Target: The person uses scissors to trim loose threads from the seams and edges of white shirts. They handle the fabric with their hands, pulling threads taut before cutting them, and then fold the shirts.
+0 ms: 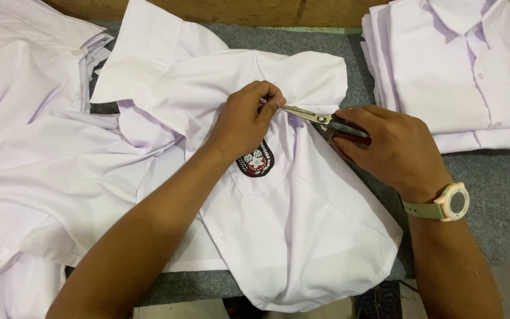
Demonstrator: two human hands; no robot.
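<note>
A: What are the hands gripping?

B: The right hand (394,147) is wrapped around the dark handles of a pair of scissors (326,120), fingers closed through them. The thin metal blades point left and their tips meet the left hand (246,121), whose thumb and fingertips (278,101) are pressed together, pinching a bit of cloth or thread too small to make out.

A: Where does that happen?

B: On a white short-sleeved shirt (302,218) spread across the grey felt-covered table (497,201), just above its chest pocket with a dark round badge (256,160).

A: And around it?

B: A pale wristwatch (453,202) on the right wrist. A folded stack of white shirts (450,71) lies at the far right, and loose white shirts (25,136) are heaped at the left.
</note>
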